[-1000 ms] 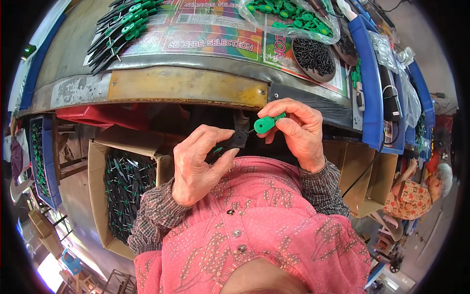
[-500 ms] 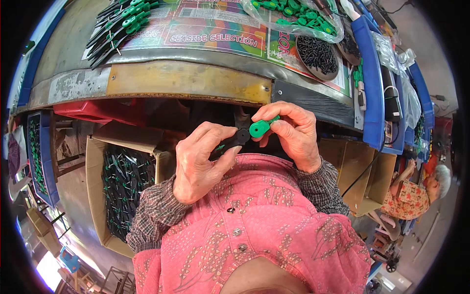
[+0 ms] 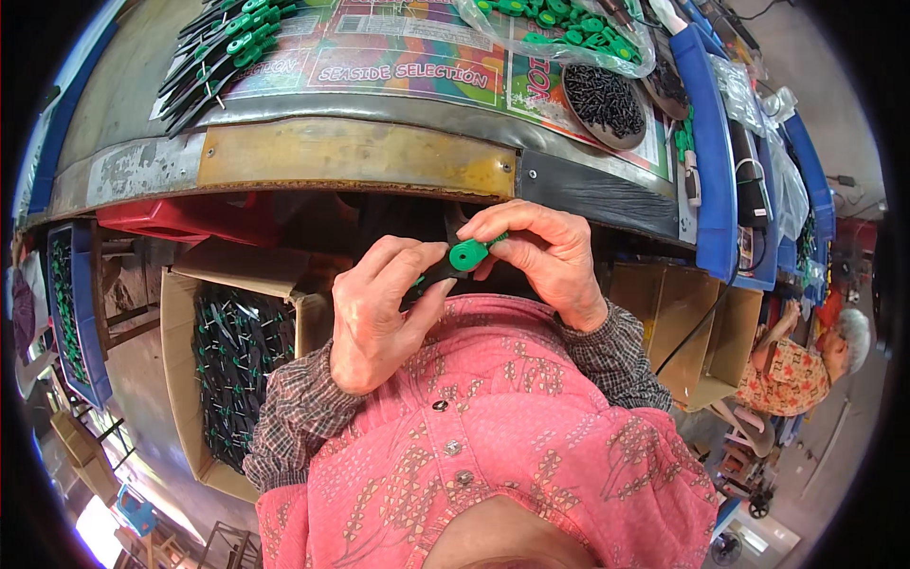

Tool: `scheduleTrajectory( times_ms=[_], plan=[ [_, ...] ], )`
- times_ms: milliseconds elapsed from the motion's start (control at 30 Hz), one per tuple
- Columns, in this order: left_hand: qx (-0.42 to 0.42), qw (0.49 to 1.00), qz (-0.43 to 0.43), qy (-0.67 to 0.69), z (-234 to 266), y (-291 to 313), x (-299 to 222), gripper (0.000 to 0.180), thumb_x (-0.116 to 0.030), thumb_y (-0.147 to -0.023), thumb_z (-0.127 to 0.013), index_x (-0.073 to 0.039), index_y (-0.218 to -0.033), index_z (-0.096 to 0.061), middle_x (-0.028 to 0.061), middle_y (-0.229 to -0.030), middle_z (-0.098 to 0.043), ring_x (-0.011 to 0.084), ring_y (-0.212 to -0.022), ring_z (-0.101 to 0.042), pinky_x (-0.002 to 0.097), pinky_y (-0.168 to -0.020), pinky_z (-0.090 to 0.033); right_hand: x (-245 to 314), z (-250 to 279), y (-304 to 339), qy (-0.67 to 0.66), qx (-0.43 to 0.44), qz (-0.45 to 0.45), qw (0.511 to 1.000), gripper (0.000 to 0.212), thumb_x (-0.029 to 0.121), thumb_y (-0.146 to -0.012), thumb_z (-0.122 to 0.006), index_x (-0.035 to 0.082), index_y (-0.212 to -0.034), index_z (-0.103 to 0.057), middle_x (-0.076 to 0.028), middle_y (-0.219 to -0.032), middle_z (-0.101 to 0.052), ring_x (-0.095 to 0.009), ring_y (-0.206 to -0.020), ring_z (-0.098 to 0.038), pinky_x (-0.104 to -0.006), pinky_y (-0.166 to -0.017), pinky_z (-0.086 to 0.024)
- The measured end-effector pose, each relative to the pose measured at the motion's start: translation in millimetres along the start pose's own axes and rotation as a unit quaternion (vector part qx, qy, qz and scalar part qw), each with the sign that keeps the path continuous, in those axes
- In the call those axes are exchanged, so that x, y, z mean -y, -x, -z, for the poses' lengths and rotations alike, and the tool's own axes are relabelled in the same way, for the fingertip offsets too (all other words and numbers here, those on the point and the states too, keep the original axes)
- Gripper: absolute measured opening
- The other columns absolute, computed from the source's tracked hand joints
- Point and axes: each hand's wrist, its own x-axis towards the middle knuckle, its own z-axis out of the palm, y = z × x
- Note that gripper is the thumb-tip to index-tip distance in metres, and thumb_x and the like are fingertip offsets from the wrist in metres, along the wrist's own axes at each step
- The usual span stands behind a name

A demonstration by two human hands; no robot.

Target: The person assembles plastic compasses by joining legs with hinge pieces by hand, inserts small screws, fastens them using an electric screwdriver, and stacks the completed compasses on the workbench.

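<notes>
In front of my chest, my left hand pinches a black plastic part, its fingers closed and covering most of it. A green plastic piece with a round, holed end is gripped between thumb and fingers of my right hand. That round end lies over the end of the black part, which it hides. Whether the two are joined I cannot tell.
On the table lie black-and-green parts, a bag of green pieces and a dish of small black pins. A cardboard box of similar parts stands left. Blue bins and another person are right.
My right hand has moved left and brought the green piece from beside the black part's round end to on top of it. My left hand keeps its hold.
</notes>
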Motion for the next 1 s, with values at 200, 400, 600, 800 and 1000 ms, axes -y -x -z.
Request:
scheduleTrajectory(
  times_ms=[200,400,600,800,1000],
  plan=[
    [0.001,0.999,-0.04,-0.004,-0.7,-0.4,3.0,0.033,0.001,-0.071,-0.073,-0.002,-0.102,-0.063,0.0129,-0.092,-0.063,0.0294,-0.076,-0.065,0.0346,-0.063,-0.054,5.2,-2.0,-0.7,0.067,-0.001,-0.016,0.998,0.019,-0.005,-0.085,-0.064,-0.002,-0.104,-0.065,-0.01,-0.102,-0.064,-0.015,-0.088,-0.064,-0.0261,-0.072,-0.055],
    [0.011,0.999,-0.04,0.008,-2.7,1.6,7.4,0.033,0.001,-0.071,-0.073,-0.002,-0.102,-0.064,0.0129,-0.092,-0.063,0.0292,-0.077,-0.065,0.0346,-0.064,-0.053,7.4,4.5,-4.3,0.21,0.087,0.021,0.974,0.022,-0.002,-0.083,-0.069,-0.002,-0.105,-0.064,-0.008,-0.09,-0.066,-0.012,-0.077,-0.064,-0.0249,-0.066,-0.053],
    [0.017,1.0,-0.024,0.011,-5.7,2.2,13.2,0.031,0.001,-0.071,-0.072,-0.002,-0.102,-0.064,0.0127,-0.091,-0.063,0.0293,-0.077,-0.065,0.0347,-0.064,-0.053,1.6,5.1,-5.5,0.18,0.088,-0.016,0.98,0.02,0.001,-0.085,-0.068,-0.003,-0.103,-0.064,-0.007,-0.086,-0.066,-0.01,-0.066,-0.063,-0.0239,-0.059,-0.051],
    [0.007,1.0,-0.013,0.022,-9.1,2.4,16.3,0.031,0.002,-0.072,-0.071,-0.003,-0.102,-0.064,0.013,-0.091,-0.063,0.0295,-0.077,-0.065,0.0348,-0.064,-0.053,-4.8,5.7,-6.1,0.165,0.092,-0.056,0.98,0.021,-0.001,-0.085,-0.067,-0.002,-0.106,-0.064,-0.005,-0.086,-0.066,-0.009,-0.066,-0.063,-0.0225,-0.058,-0.051],
    [-0.024,0.999,0.007,0.024,-12.1,3.7,16.5,0.031,0.001,-0.073,-0.071,-0.002,-0.102,-0.064,0.0134,-0.091,-0.063,0.0297,-0.079,-0.066,0.0344,-0.067,-0.053,-9.0,-8.7,-3.6,-0.003,-0.018,-0.18,0.983,0.019,0.005,-0.087,-0.068,0.0,-0.104,-0.063,-0.002,-0.082,-0.064,-0.006,-0.063,-0.061,-0.0192,-0.056,-0.05]
  ],
)
